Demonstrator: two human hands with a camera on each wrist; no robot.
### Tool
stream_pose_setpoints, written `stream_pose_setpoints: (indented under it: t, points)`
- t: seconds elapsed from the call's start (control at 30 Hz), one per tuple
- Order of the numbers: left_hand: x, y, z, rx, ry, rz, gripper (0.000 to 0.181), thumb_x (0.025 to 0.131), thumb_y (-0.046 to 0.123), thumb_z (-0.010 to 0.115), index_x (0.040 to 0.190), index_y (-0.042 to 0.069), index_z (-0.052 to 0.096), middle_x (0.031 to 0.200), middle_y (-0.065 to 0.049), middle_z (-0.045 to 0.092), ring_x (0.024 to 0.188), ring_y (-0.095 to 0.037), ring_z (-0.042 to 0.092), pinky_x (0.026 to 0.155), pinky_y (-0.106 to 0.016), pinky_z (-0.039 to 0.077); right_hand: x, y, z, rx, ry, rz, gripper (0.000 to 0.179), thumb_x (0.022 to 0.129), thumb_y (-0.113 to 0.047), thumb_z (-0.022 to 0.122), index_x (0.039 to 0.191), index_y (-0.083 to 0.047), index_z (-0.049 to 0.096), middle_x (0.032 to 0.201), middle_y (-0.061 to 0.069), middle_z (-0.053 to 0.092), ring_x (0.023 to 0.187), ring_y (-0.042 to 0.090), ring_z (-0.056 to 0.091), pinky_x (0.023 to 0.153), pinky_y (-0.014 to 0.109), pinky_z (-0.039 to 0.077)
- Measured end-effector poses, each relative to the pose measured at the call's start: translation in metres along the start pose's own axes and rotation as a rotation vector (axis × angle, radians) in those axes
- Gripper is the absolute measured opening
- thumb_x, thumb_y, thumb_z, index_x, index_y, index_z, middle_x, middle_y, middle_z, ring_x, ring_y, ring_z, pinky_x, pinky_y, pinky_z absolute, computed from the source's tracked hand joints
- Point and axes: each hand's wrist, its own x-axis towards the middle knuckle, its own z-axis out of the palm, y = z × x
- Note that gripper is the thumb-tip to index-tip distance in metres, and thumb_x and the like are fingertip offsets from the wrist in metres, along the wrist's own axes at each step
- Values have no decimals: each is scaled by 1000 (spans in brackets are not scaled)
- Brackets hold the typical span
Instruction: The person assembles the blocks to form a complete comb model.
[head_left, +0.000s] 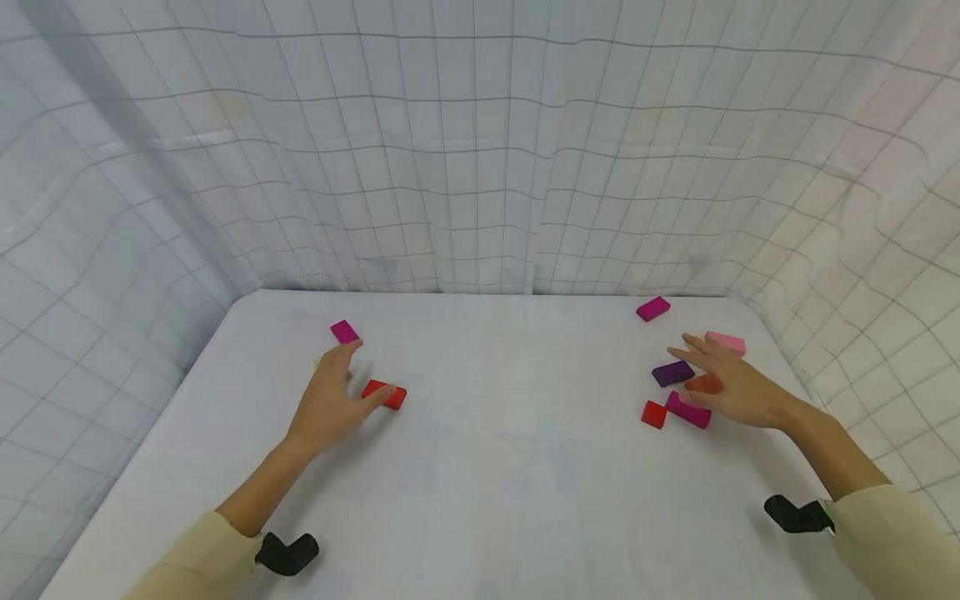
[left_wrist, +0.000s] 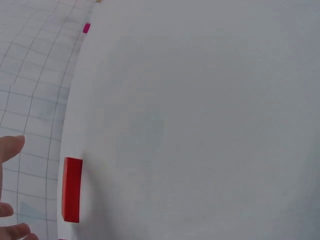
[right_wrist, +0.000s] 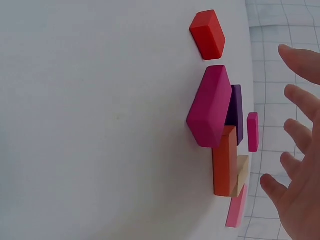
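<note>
My left hand (head_left: 330, 408) hovers at the left of the table, thumb and fingers apart and holding nothing. In the head view its thumb overlaps a red block (head_left: 400, 400), which lies apart from the hand in the left wrist view. Beyond the fingertips is a magenta block (head_left: 344, 331). Over a group of blocks at the right, my right hand (head_left: 738, 390) is spread and holds nothing. Around it lie a purple block (head_left: 672, 373), an orange block (right_wrist: 225, 162), a magenta block (head_left: 688, 412), a red block (head_left: 654, 414), a pink block (head_left: 731, 342) and a tan block (right_wrist: 242, 172).
Another magenta block (head_left: 653, 308) lies near the far edge at the right. White grid-patterned curtains (head_left: 487, 167) hang behind and on both sides of the white table (head_left: 510, 483). Each wrist bears a black device (head_left: 288, 554) beside a pale sleeve.
</note>
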Motion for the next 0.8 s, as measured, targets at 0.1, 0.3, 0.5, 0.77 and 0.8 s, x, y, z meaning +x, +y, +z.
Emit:
stream_pose_setpoints:
  t: [0.1, 0.3, 0.5, 0.77, 0.8]
  points:
    - [-5, -1, 9, -18, -4, -36, 95, 90, 43, 80, 158, -2, 32, 158, -25, 36, 135, -45, 44, 105, -66, 43, -5, 0, 3, 28, -6, 1, 73, 95, -40, 70, 154, -5, 48, 163, 25, 29, 147, 52, 24, 102, 81, 29]
    - [-12, -7, 27, -69, -9, -117, 95, 88, 40, 83, 155, -6, 34, 149, -25, 44, 135, -42, 45, 108, -61, 42, -13, 4, 10, 78, -13, -17, 58, 94, -29, 71, 145, -7, 58, 152, 23, 46, 134, 47, 45, 93, 70, 48]
    - [-15, -9, 36, -111, 37, -192, 89, 86, 34, 84, 150, -8, 40, 142, -25, 48, 130, -40, 47, 109, -56, 44, -17, 11, 14, 173, -69, -7, 55, 93, -24, 73, 144, -6, 60, 140, 22, 56, 122, 42, 55, 87, 53, 57]
    - [-14, -7, 41, -132, 93, -248, 76, 84, 29, 87, 138, -10, 51, 129, -25, 55, 118, -38, 51, 100, -51, 48, -14, 19, 13, 241, -175, -1, 58, 88, -17, 75, 144, -9, 61, 138, 18, 53, 119, 37, 57, 89, 36, 56]
    - [-14, -7, 41, -130, 94, -250, 75, 84, 29, 87, 137, -10, 51, 128, -25, 55, 117, -38, 51, 99, -51, 48, -14, 18, 12, 243, -188, 4, 59, 87, -17, 76, 144, -11, 61, 137, 17, 52, 120, 37, 56, 89, 35, 55]
